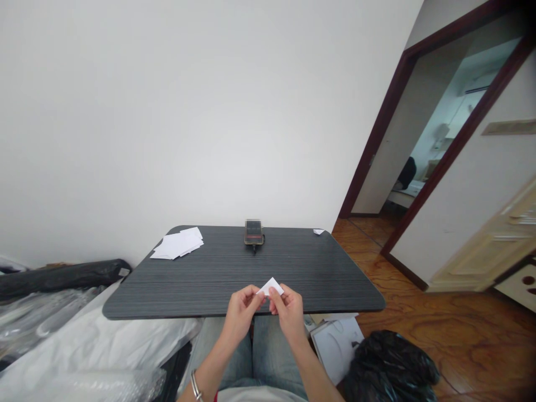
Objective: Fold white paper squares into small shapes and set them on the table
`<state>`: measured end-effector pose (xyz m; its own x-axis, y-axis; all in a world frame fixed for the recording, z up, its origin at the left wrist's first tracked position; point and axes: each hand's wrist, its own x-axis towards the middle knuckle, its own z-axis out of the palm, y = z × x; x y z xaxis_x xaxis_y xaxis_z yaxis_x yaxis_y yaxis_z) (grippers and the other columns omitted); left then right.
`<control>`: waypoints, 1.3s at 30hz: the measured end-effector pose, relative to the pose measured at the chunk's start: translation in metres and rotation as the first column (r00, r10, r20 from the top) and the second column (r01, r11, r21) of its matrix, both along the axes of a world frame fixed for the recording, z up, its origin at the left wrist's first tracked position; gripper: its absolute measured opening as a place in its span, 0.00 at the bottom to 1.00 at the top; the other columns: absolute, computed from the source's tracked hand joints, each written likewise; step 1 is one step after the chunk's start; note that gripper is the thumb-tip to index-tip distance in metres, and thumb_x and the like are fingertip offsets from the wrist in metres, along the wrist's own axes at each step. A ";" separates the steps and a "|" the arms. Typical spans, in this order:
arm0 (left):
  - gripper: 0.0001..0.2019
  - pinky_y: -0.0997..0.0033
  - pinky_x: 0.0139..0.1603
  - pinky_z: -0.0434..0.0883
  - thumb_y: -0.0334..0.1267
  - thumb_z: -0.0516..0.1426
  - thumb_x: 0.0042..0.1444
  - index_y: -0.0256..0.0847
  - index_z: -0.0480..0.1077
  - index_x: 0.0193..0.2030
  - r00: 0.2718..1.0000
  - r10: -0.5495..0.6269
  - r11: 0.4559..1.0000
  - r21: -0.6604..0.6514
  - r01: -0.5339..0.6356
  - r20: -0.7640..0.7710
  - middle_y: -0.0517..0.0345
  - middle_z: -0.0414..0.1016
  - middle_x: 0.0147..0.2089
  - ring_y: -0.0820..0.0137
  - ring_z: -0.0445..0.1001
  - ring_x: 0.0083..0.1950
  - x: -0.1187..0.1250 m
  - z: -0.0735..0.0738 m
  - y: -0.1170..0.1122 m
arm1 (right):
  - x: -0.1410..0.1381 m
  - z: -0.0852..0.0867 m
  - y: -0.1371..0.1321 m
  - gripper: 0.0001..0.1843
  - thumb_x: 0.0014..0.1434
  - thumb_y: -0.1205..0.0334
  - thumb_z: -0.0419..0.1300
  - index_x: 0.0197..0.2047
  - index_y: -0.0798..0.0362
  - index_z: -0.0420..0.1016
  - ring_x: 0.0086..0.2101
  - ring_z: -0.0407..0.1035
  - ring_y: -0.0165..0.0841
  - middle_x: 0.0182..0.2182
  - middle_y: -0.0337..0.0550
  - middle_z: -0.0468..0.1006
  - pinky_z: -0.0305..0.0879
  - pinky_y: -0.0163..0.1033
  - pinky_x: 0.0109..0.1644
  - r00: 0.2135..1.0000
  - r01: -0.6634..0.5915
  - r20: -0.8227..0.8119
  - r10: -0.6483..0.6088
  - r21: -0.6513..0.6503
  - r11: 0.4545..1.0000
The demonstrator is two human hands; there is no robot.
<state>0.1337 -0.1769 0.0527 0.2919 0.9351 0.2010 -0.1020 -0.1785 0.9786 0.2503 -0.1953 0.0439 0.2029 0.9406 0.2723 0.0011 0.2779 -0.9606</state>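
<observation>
At the lower centre of the frame, both forearms are reached forward and angled inward. A small white paper (272, 284) is pinched at its left corner by the left hand (242, 307) and at its right by the right hand (288, 307), above the near edge of the dark table (310, 268). Beyond, a stretch of tabletop is left before the phone (253, 232); the far corners are occupied by white sheets (178, 244), left, and a white scrap (319, 231), right. The far edge is bordered by a white wall (234, 111).
</observation>
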 end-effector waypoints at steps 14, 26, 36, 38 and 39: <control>0.15 0.75 0.30 0.61 0.44 0.49 0.54 0.34 0.68 0.27 0.994 -0.107 0.993 0.054 0.107 -0.014 0.57 0.67 0.25 0.72 0.63 0.28 -0.007 0.008 0.002 | 0.003 -0.004 0.005 0.16 0.53 0.54 0.55 0.20 0.55 0.62 0.15 0.57 0.24 0.12 0.33 0.62 0.55 0.29 0.19 1.000 0.017 0.008 -0.016 -0.024 1.000; 0.12 0.76 0.29 0.60 0.43 0.52 0.52 0.36 0.65 0.24 0.972 0.111 0.983 0.167 -0.076 -0.209 0.60 0.66 0.23 0.71 0.64 0.27 -0.005 0.001 0.003 | 0.004 0.000 0.005 0.12 0.49 0.56 0.58 0.25 0.57 0.69 0.19 0.64 0.28 0.17 0.39 0.71 0.59 0.30 0.20 0.990 -0.042 0.129 0.051 -0.070 0.997; 0.12 0.76 0.28 0.59 0.42 0.51 0.53 0.36 0.64 0.24 0.978 0.095 0.990 0.124 -0.073 -0.183 0.60 0.65 0.22 0.72 0.63 0.26 -0.011 -0.004 0.010 | 0.011 -0.004 0.006 0.15 0.55 0.54 0.52 0.30 0.58 0.73 0.22 0.69 0.29 0.21 0.43 0.75 0.64 0.31 0.23 0.971 -0.227 0.069 0.228 -0.012 0.974; 0.13 0.76 0.28 0.59 0.42 0.51 0.53 0.36 0.65 0.24 0.981 0.092 0.991 0.109 -0.073 -0.172 0.60 0.65 0.22 0.73 0.62 0.25 -0.011 -0.004 0.010 | 0.012 -0.006 0.007 0.16 0.56 0.54 0.51 0.33 0.58 0.73 0.23 0.70 0.30 0.22 0.44 0.75 0.65 0.31 0.23 0.968 -0.242 0.073 0.241 -0.003 0.970; 0.13 0.76 0.27 0.59 0.42 0.50 0.53 0.36 0.65 0.24 0.982 0.089 0.992 0.103 -0.072 -0.169 0.60 0.65 0.22 0.73 0.62 0.25 -0.011 -0.003 0.010 | 0.012 -0.007 0.007 0.17 0.56 0.54 0.51 0.33 0.58 0.73 0.23 0.70 0.30 0.22 0.44 0.76 0.65 0.31 0.23 0.968 -0.240 0.076 0.239 -0.003 0.971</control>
<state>0.1223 -0.1669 0.0497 0.2543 0.9357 0.2444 0.0859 -0.2736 0.9580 0.2626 -0.1881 0.0371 -0.0495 0.9573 0.2847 0.0063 0.2853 -0.9584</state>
